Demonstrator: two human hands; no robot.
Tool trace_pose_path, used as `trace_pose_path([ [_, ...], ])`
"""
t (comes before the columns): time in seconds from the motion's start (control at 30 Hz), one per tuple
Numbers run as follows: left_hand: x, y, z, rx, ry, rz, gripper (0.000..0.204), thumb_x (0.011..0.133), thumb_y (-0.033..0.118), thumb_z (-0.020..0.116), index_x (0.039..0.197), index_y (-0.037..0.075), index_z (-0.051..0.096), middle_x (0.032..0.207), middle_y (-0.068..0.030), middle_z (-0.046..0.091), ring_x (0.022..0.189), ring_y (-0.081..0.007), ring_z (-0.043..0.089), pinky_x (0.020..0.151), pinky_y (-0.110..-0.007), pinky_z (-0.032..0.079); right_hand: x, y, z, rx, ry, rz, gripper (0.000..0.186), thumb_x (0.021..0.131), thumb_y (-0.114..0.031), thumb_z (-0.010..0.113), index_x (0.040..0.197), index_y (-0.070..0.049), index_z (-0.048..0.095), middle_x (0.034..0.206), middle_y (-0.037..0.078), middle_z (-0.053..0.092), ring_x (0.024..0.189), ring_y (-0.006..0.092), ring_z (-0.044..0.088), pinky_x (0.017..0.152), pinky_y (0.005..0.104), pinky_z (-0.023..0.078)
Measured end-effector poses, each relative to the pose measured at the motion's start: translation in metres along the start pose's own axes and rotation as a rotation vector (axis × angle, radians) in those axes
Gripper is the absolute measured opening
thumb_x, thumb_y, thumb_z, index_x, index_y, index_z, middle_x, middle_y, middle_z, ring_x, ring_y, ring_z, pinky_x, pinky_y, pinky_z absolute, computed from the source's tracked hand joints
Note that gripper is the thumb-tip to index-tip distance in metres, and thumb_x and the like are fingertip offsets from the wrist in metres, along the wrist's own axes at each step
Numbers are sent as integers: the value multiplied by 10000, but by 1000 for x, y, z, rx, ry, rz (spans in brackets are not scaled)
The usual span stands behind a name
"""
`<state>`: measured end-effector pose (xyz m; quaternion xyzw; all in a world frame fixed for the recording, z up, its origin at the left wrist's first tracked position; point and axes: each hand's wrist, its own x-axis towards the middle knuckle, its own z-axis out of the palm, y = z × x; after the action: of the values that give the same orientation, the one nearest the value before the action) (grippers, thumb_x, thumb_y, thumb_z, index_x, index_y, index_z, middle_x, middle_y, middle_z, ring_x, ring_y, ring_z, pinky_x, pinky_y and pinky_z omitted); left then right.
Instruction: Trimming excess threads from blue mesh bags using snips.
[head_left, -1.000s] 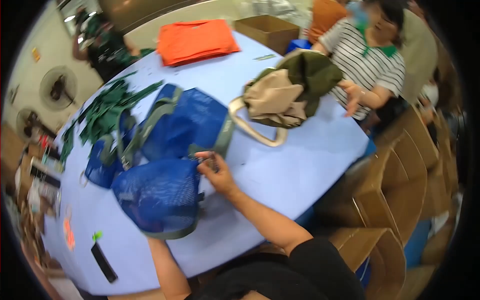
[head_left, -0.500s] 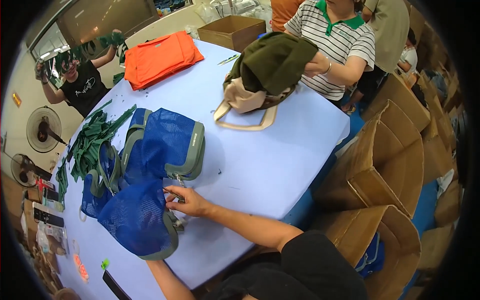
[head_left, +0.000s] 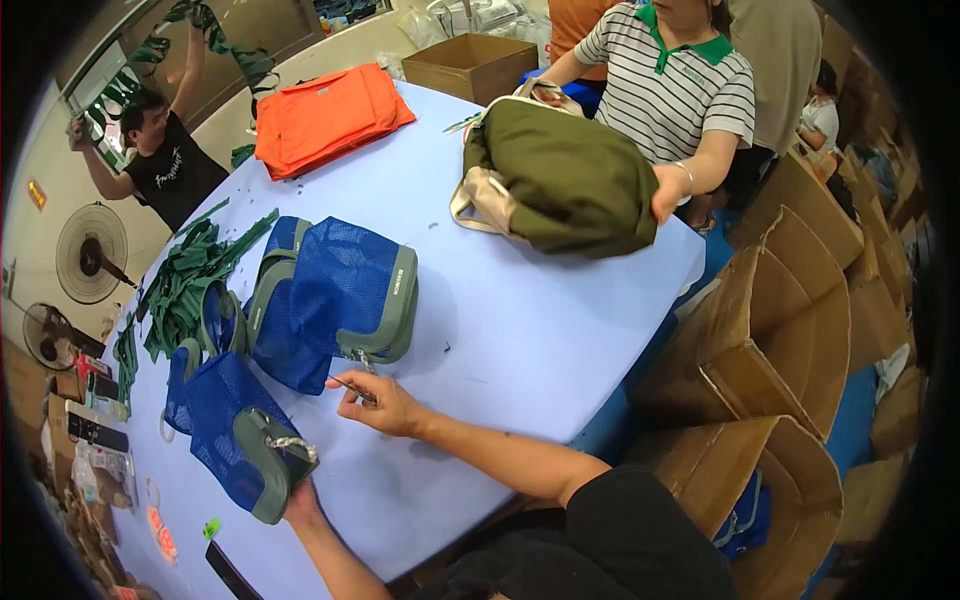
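My left hand [head_left: 303, 500] grips a blue mesh bag [head_left: 222, 410] with grey trim at its near end; the bag partly hides the fingers. A twisted light cord [head_left: 292, 443] lies against the grey trim. My right hand [head_left: 388, 405], just right of this bag, is closed around a thin, pointed metal tool [head_left: 357, 391], whose exact kind I cannot make out. Beyond my hands, a second blue mesh bag [head_left: 345, 275] with grey trim rests on the table.
Green fabric strips [head_left: 190, 290] are heaped at the left of the white table [head_left: 520, 330]. An orange folded bag [head_left: 335, 115] lies at the far side. Across from me a person handles an olive bag [head_left: 570, 180]. Cardboard boxes [head_left: 770, 330] stand along the right.
The held mesh bag has turned, bringing its grey trim and cord into view. The olive bag has swung round in the person's hands. At the far left, another person has raised green strips higher.
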<state>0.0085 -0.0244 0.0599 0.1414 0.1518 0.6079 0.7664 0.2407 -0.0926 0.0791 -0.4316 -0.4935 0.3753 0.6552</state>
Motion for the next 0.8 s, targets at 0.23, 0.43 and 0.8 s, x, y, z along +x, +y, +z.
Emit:
trace_pose_path([
  [0.23, 3, 1, -7, -28, 66, 5, 594, 762, 251, 607, 1223, -51, 384, 1245, -214, 429, 1152, -362, 412, 977, -543, 306, 0, -1, 0, -13, -18, 24, 350, 809, -172, 589, 1129, -54, 510, 740, 16, 579, 691, 72, 501, 643, 225, 398],
  [0.43, -1, -7, 12, -77, -212, 31, 713, 695, 212, 685, 1230, -102, 335, 1288, -239, 364, 1198, -369, 350, 1019, -526, 255, -3, 3, 4, 57, -23, 33, 375, 788, -222, 613, 1104, -47, 512, 757, 35, 572, 683, 95, 510, 610, 241, 409],
  [0.8, 1, -2, -8, 64, -187, 51, 553, 734, 141, 614, 1205, -56, 401, 1291, -191, 385, 1221, -336, 332, 1020, -543, 231, -1, 7, 4, 73, -9, 59, 390, 791, -213, 613, 1129, -60, 494, 836, 45, 585, 702, 95, 529, 607, 231, 414],
])
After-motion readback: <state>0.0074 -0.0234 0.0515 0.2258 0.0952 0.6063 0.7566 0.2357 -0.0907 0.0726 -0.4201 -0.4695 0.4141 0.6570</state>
